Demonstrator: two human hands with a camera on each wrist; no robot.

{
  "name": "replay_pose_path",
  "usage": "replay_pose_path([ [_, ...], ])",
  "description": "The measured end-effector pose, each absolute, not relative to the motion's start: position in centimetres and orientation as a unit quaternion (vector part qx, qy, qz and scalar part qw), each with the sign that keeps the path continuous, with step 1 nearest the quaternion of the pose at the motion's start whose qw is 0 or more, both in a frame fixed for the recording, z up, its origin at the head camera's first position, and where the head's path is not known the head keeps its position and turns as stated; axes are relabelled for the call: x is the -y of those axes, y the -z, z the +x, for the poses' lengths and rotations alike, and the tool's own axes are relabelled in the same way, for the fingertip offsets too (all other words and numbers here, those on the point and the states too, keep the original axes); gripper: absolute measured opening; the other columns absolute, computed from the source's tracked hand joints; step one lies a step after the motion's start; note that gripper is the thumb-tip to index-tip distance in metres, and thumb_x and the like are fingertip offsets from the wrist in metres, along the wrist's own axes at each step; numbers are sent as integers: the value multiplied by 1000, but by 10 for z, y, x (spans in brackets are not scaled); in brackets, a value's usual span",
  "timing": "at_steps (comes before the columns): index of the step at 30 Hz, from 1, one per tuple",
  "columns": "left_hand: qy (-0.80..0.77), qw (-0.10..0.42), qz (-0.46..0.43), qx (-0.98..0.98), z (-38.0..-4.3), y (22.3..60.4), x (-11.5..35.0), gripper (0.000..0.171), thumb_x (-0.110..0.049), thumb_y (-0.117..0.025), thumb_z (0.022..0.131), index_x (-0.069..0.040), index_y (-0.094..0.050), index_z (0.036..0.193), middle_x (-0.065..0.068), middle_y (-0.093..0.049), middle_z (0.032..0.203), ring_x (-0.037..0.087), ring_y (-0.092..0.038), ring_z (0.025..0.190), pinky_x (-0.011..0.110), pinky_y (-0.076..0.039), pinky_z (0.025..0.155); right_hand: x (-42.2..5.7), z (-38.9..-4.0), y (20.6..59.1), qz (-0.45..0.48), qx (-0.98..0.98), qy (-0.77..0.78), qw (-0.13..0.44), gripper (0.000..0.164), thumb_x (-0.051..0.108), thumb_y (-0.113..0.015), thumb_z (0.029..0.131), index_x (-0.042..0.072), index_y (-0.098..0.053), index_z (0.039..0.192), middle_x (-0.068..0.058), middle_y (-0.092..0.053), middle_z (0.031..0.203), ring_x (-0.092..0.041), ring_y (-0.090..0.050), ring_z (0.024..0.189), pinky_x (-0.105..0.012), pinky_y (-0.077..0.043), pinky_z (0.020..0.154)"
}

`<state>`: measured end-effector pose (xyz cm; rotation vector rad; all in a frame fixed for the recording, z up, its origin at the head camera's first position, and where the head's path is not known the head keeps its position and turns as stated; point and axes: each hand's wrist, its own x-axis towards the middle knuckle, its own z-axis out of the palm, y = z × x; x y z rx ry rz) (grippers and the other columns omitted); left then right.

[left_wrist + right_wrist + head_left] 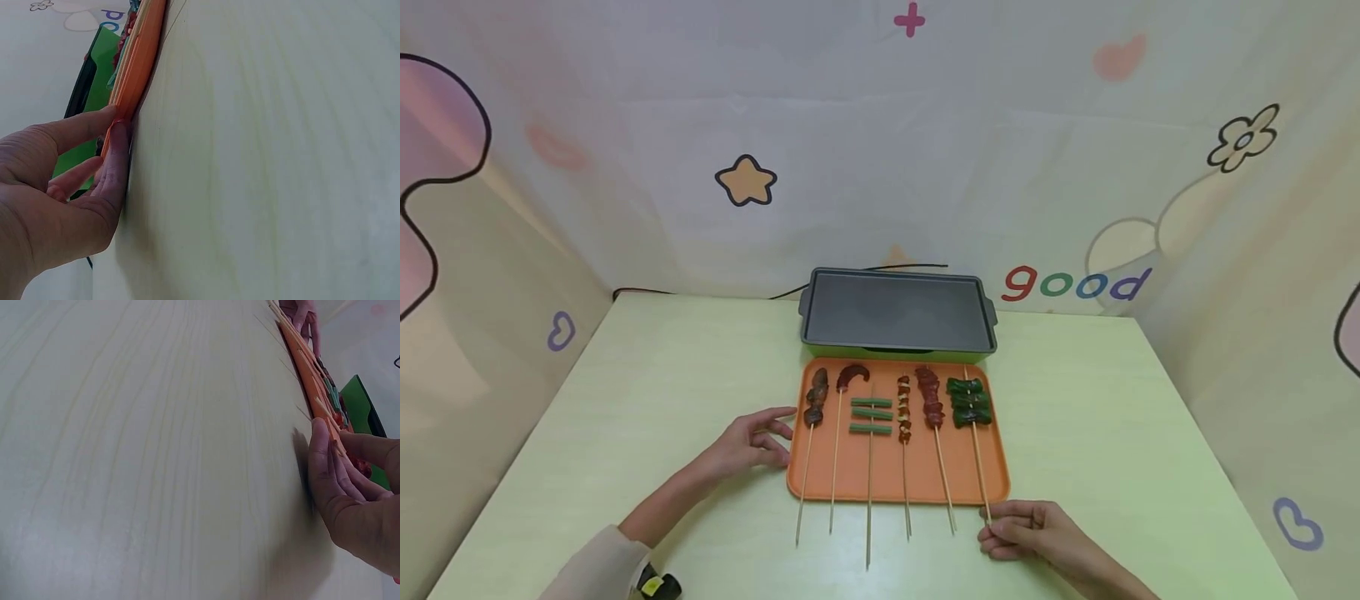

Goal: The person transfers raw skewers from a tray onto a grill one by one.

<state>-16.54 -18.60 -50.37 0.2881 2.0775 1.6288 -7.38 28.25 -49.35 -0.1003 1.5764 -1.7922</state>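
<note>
On the orange tray (850, 483) lie several skewers side by side, their bare stick ends past its front edge. My right hand (1026, 529) pinches the lower end of the rightmost skewer, which bears folded green pieces (972, 402). At the tray's left edge is my left hand (748, 446), its fingers spread and touching the rim, as the left wrist view also shows. Beside the green skewer lies one with dark red meat (929, 398). Further left are a thin reddish-brown skewer (904, 408), green bean sticks (871, 415), a curled dark red piece (852, 376) and brown chunks (816, 398).
Right behind the tray stands a green-sided electric griddle (895, 310) with a dark flat plate. A black cord (786, 292) runs behind it along the back of the pale table (1112, 417). Printed cloth (880, 167) encloses the back and sides.
</note>
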Motion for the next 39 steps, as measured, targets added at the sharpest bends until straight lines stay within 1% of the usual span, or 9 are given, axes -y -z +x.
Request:
replay_pose_path([
  [5,-607,245,104,-749,-164,505,185,73,2,-71,90,5,-36,154,26,-61,124,10,-72,90,22,-55,84,-282,-72,494,-31,-611,704,360,46,11,-57,104,-20,-48,137,-11,-77,112,-16,-75,103,-27,-59,90],
  [10,-610,244,100,-747,-164,504,184,73,2,-71,90,5,-36,154,25,-61,124,11,-72,90,22,-55,84,-283,-71,494,-24,-596,718,360,42,8,-58,104,-18,-51,135,-11,-77,113,-17,-75,104,-27,-58,91],
  [15,-609,248,84,-749,-165,503,183,73,2,-72,90,4,-38,154,21,-63,123,11,-73,89,23,-56,83,-283,-70,493,-17,-588,726,356,41,8,-59,103,-17,-53,135,-10,-77,114,-17,-75,105,-26,-58,92],
  [24,-631,256,50,-730,-167,505,185,63,0,-71,91,8,-45,147,15,-67,118,11,-73,90,28,-60,83,-284,-72,494,2,-594,725,348,44,9,-62,101,-16,-54,136,-10,-77,113,-16,-75,104,-25,-58,92],
  [30,-631,238,32,-738,-164,505,186,52,-3,-73,90,10,-55,137,7,-72,110,9,-73,89,24,-59,81,-284,-73,494,14,-611,717,336,46,8,-65,99,-19,-53,135,-13,-77,113,-18,-75,104,-27,-58,92],
  [34,-637,225,25,-737,-161,506,185,49,-3,-75,89,10,-57,133,9,-73,112,9,-73,90,24,-59,82,-284,-72,495,24,-622,710,330,47,8,-67,98,-19,-54,134,-14,-77,112,-18,-76,103,-27,-58,91],
  [39,-646,202,19,-736,-159,506,183,52,-1,-79,86,10,-59,133,13,-74,116,7,-72,94,23,-59,85,-287,-70,497,16,-623,710,328,48,8,-67,98,-19,-52,135,-14,-77,113,-18,-76,104,-27,-58,91],
])
